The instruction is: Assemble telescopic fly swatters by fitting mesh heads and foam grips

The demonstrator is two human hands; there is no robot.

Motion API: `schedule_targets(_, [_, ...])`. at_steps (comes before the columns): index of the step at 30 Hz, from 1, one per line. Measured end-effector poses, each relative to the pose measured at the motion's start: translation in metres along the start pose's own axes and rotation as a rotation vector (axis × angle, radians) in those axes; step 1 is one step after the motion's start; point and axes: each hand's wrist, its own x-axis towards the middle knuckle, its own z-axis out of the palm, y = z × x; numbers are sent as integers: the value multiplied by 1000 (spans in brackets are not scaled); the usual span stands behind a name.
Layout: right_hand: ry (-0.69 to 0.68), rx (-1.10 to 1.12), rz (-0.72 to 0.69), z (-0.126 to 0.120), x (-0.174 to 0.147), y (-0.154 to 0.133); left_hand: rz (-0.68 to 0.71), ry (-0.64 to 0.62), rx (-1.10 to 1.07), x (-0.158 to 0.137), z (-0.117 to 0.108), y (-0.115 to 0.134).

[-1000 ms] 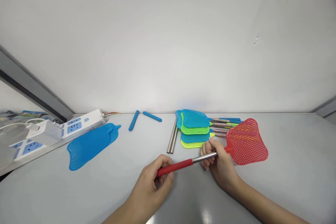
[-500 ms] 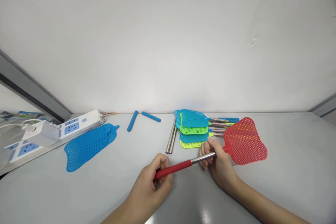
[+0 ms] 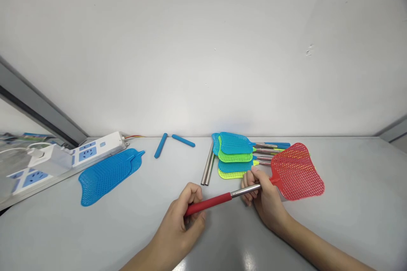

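My left grip (image 3: 179, 222) has shifted slightly to the left, taking the end of the red handle (image 3: 208, 204) with it, while my right grip (image 3: 267, 199) has hardly moved. I hold the red fly swatter (image 3: 298, 172) between both, above the surface (image 3: 222, 237). My left thumb and fingers pinch the handle's free end; my right fingers are curled closed around the metal shaft (image 3: 246, 191), near the red head, which spreads out to the right. Just beyond my right fingers lies a pile of blue and green swatters (image 3: 235, 157), with two metal tubes (image 3: 206, 169) side by side at its left. Farther left, two blue handles (image 3: 171, 142) lie near the wall (image 3: 203, 51), and overlapping blue swatter heads (image 3: 110, 176) rest beside a white power strip (image 3: 111, 144).
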Motion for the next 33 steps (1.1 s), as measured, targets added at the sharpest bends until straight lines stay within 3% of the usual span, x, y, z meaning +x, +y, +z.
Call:
schedule_targets(19, [-10, 2, -3, -3, -1, 1, -20, -27, -20, 0, -2, 3])
schedule_targets(33, [4, 11, 7, 0, 1, -1, -45, 51, 68, 4, 3, -1])
